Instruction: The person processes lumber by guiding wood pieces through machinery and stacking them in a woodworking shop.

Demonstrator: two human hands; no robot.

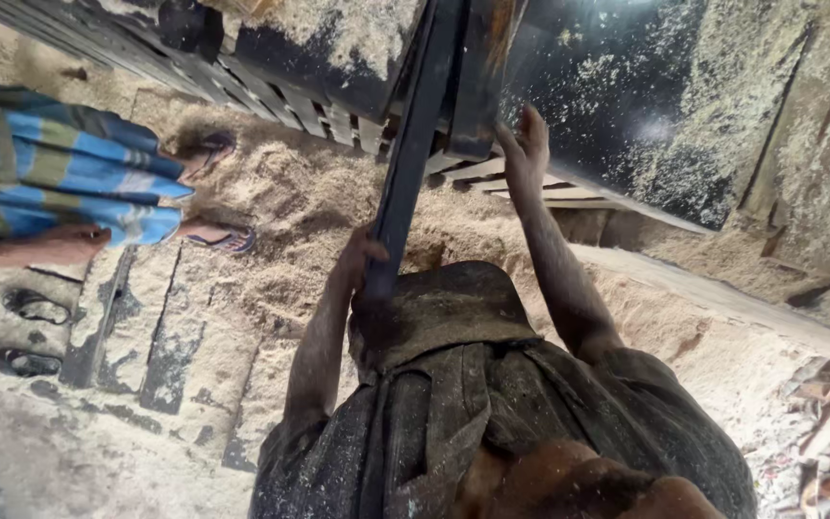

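Your left hand (362, 252) gripping the dark bar (413, 144), your right hand (525, 149) open just beside it, fingers spread, sawdust (290, 207) below, another person's sandal (232, 240) left of it.

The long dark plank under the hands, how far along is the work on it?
Done: pale sawdust lies thick on the floor, so much cutting has evidently happened. In hand: the left hand has a grip on the long dark plank, and the right hand presses near its far end at the dark dusty machine bed. Left: the plank looks whole; how much remains is unclear.
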